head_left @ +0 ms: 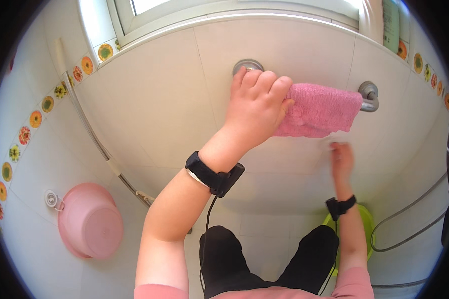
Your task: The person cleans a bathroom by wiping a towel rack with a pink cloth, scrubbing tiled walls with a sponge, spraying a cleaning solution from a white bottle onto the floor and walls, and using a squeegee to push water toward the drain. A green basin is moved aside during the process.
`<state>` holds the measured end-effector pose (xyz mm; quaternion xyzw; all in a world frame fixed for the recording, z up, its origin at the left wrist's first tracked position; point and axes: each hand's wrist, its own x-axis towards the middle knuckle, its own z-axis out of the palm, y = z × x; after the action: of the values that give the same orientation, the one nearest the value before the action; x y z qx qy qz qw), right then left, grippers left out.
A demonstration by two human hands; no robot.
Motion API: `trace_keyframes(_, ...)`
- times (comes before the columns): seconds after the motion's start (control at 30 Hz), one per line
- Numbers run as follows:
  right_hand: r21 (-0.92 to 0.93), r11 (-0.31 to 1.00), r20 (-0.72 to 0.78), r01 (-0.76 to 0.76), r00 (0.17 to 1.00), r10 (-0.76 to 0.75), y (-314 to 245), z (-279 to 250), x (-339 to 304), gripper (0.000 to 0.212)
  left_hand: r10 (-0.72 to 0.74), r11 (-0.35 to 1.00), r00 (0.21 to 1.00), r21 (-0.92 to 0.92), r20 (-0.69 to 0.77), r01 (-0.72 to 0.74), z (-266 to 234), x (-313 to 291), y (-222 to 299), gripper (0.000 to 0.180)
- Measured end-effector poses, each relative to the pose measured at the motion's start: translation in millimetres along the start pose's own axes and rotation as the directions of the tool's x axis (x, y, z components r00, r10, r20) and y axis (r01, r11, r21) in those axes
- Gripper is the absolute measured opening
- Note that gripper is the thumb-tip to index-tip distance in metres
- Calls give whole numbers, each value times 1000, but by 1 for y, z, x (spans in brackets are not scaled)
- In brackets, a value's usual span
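Note:
A metal towel bar (370, 103) is fixed to the tiled wall ahead by two round mounts. Over it hangs a pink towel (324, 107), folded across the bar. My left hand (257, 102) is closed over the bar's left end, just beside the left mount, its thumb against the towel's left edge. Below the towel's lower right edge is my right hand (342, 162), close to the wall and smeared by motion. Its fingers look curled, and a faint pale blur shows at their tips. Whether it holds anything I cannot make out.
A pink basin (102, 230) hangs from a hook (51, 198) on the left wall, near a long metal pole (92, 134). A lime-green basin (368, 224) stands low behind my right forearm. Grey hoses (409, 207) loop at the right. A window (164, 20) is above the bar.

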<state>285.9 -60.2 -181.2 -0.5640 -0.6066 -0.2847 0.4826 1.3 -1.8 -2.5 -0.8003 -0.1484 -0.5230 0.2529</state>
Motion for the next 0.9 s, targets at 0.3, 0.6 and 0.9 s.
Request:
trace_keyframes(0.3,31,980,-42,-195,980,196,-74,65,7,21,-75,985,991,164,112,56,19,18,34,29)
trace_keyframes(0.6,155,986,94,55,993,-70,-74,73,-12,30,-35,993,999,114,-17,37,44,38,82,38)
trace_keyframes(0.9,-19,893,-173,-451,881,441,-56,21,23,27,-442,891,853,243,276,383,-119,-124,-6,46)
